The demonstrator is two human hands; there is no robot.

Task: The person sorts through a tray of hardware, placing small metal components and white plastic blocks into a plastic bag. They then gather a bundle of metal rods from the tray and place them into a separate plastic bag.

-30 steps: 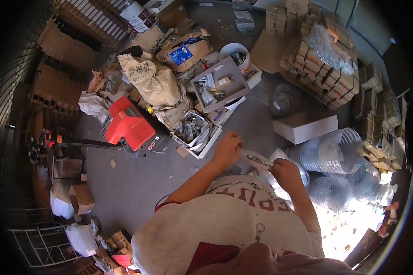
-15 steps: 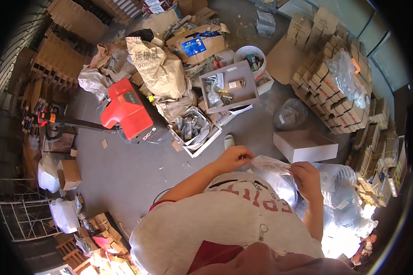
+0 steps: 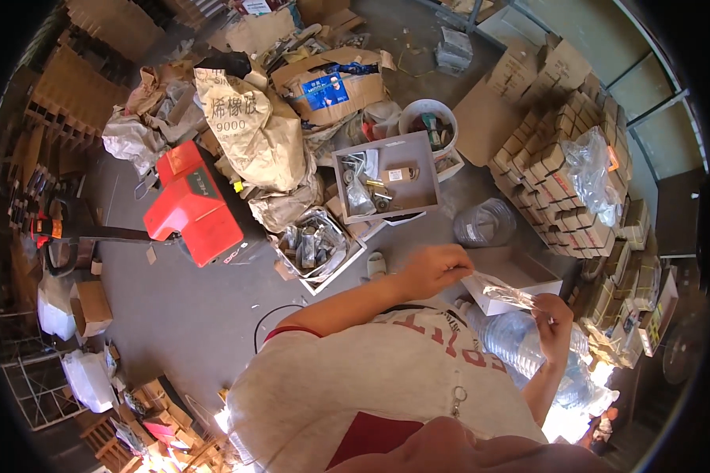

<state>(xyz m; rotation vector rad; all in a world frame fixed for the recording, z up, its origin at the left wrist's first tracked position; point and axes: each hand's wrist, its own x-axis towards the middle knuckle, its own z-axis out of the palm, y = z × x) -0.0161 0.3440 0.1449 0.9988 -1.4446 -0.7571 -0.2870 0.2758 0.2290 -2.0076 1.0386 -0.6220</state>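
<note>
A small clear plastic bag (image 3: 501, 292) is stretched between my two hands, in front of my chest. My left hand (image 3: 435, 272) pinches its left end, fingers pressed together. At the other end, my right hand (image 3: 554, 317) has its fingers curled round the plastic. Light glints off the crinkled film, and I cannot make out whether anything is inside. Behind the bag lies an open white-sided box (image 3: 521, 285) on the floor. Large clear plastic bottles (image 3: 513, 340) lie below the right hand.
A grey tray (image 3: 343, 185) holds small bagged parts and a little carton. Left of it stand a white box of metal pieces (image 3: 357, 254) and a red pallet truck (image 3: 205, 213). Paper sacks (image 3: 252, 142) and tied cardboard bundles (image 3: 560, 189) are piled beyond. A bucket (image 3: 409, 118) stands behind the tray.
Both hands have shifted right with the plastic bag, which is now more crumpled and tilted down toward the right hand. The whole view has swung slightly.
</note>
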